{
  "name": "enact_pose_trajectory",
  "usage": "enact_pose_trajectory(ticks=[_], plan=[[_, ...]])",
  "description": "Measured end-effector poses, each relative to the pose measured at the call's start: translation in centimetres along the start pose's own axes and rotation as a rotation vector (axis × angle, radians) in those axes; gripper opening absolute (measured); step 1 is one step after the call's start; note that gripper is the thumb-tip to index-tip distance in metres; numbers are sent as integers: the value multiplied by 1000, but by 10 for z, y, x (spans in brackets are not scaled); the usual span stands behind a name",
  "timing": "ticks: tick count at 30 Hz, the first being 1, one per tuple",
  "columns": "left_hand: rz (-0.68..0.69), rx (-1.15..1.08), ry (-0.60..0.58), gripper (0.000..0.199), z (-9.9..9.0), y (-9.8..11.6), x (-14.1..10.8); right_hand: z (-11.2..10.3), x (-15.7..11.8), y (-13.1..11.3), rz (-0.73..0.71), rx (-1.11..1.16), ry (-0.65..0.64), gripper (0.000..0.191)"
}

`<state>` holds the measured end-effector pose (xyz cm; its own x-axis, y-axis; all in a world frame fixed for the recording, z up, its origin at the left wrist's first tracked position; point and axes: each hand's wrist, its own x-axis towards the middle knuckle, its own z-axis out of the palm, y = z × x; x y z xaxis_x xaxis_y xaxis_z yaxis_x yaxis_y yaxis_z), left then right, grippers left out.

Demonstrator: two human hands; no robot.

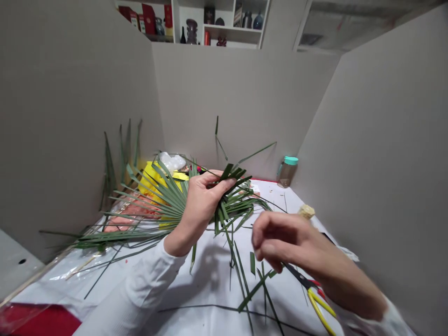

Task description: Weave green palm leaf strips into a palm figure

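My left hand [206, 200] is shut on a bunch of narrow green palm leaf strips [233, 203], which fan out past its fingers. Behind that hand, a wide fan-shaped palm frond [157, 205] spreads to the left. My right hand [280, 238] hangs over the white sheet with its fingers curled together, and I cannot see anything between them. Just beneath it are scissors with yellow handles and black blades [306, 287]. Whether they touch the hand is hard to tell. Loose green strips [250, 289] lie on the sheet below both hands.
A white sheet [196, 289] covers the table, with a red sheet [35, 319] at the near left corner. A yellow object [150, 182], a clear plastic bag [171, 161], a teal-lidded jar [287, 171] and a beige lump [306, 211] stand beyond. Grey partition walls [245, 93] enclose three sides.
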<state>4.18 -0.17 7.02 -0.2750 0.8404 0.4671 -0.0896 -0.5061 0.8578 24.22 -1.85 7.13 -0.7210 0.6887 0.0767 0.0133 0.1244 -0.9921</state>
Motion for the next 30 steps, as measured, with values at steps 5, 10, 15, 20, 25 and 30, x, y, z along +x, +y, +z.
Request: enact_pose_trajectory(ticks=[5,10,15,20,25,30], plan=[[190,182,-86,10,2,9,-7,-7,-20,-29,-427,-593,574,29],[257,215,-246,13,11,20,-17,-8,0,-35,-468,-767,470,29],[241,148,-286,10,19,29,-19,0,4,-34,-512,-686,504,13],[199,47,-362,5,29,45,-3,-1,1,-42,-563,-549,587,14],[280,-120,-132,25,24,52,19,-11,9,-50,-612,-344,732,24],[330,-88,115,14,20,34,2,-12,16,-42,-671,-200,870,23]])
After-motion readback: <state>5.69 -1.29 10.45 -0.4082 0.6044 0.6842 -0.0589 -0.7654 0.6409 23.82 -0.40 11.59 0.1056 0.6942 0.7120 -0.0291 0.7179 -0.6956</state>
